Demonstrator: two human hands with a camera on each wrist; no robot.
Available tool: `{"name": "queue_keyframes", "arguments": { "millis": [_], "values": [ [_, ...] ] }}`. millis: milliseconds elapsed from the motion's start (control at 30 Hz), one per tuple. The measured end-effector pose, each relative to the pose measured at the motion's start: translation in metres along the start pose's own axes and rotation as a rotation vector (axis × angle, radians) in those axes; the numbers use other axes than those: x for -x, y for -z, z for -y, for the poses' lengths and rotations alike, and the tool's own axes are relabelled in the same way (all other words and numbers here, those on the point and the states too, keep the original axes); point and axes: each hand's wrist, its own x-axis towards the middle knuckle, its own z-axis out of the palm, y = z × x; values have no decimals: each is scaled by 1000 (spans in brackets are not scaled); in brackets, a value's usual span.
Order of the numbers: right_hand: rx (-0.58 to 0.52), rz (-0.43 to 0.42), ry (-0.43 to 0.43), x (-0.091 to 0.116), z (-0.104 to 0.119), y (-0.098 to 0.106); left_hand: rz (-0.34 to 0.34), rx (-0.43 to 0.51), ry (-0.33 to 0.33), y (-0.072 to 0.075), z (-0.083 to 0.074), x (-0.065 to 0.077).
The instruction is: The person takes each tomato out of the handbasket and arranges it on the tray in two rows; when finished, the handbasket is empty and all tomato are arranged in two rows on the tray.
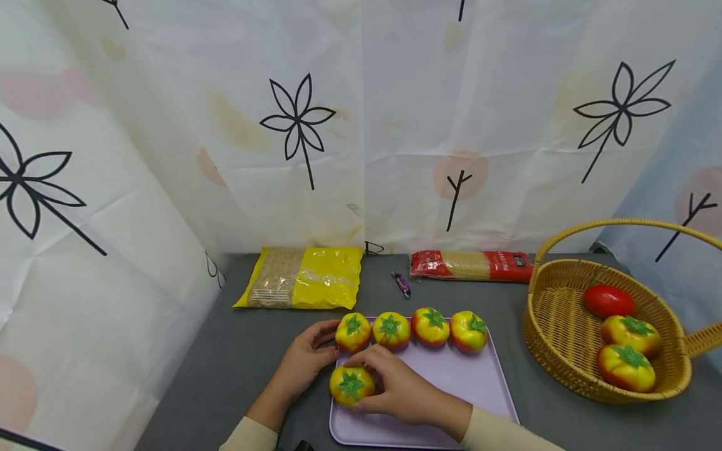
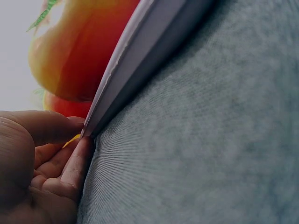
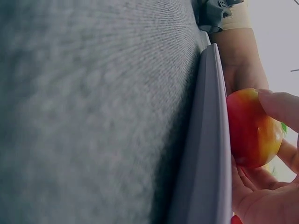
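A yellow-red tomato (image 1: 345, 393) with a green star-shaped top is gripped between the thumb and fingers of my right hand (image 1: 403, 389), over the left side of a lilac tray (image 1: 457, 388). In the right wrist view this tomato (image 3: 252, 130) sits just inside the tray's rim (image 3: 219, 154). My left hand (image 1: 304, 358) is at the tray's upper left edge; the left wrist view has its thumb and fingers pinching the rim (image 2: 112, 74). Several similar tomatoes (image 1: 392, 331) form a row along the tray's far side, the leftmost one (image 1: 353, 332) close to my left fingers.
A wicker basket (image 1: 555, 338) on the right contains two tomatoes (image 1: 626, 368) and a smooth red fruit (image 1: 609, 300). Behind the tray lie a yellow bag (image 1: 327, 279), a small purple wrapped candy (image 1: 402, 285) and a red noodle packet (image 1: 470, 265). A patterned curtain (image 1: 406, 125) stands behind.
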Motion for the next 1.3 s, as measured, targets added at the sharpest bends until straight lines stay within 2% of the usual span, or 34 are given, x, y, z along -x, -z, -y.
{"name": "queue_keyframes", "arguments": {
  "millis": [300,533,900,1300],
  "values": [
    [-34,9,-11,-1,-1,-2,-3,-11,-9,0,0,0],
    [-1,5,14,3,0,2,1,-5,-9,0,2,-1],
    [-30,-48,-26,14,11,26,-11,-4,3,-1,2,-1],
    [-39,-113,-6,32,21,48,-15,-13,11,-1,0,-1]
  ]
}}
